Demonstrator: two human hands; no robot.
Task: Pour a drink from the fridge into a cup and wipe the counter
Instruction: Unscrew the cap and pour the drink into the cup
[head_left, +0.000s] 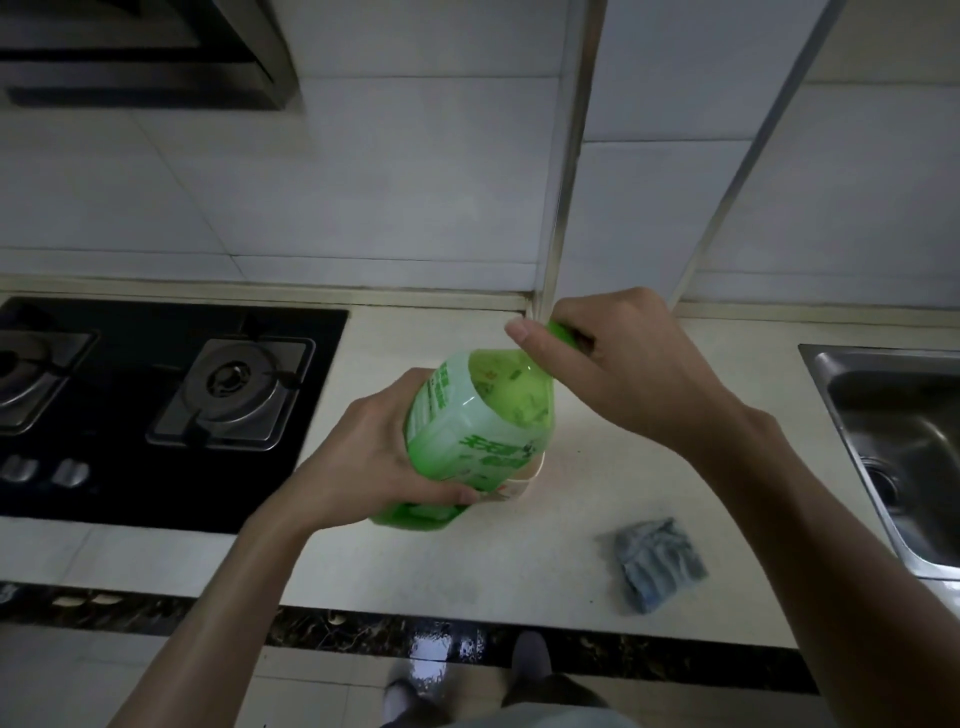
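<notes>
A large green drink bottle (480, 421) is held tilted over the pale counter (467, 561), its neck pointing up and away from me. My left hand (374, 457) grips the bottle's lower body. My right hand (613, 358) is closed around the green cap (563, 332) at the top. A pale cup (519, 486) stands on the counter right behind the bottle's base, mostly hidden by it. A folded grey-blue cloth (657, 564) lies on the counter to the right, apart from both hands.
A black gas hob (156, 405) with two burners fills the counter's left side. A steel sink (893, 452) is set in at the right edge. A tiled wall with a boxed corner column rises behind. My feet show below the counter's dark front edge.
</notes>
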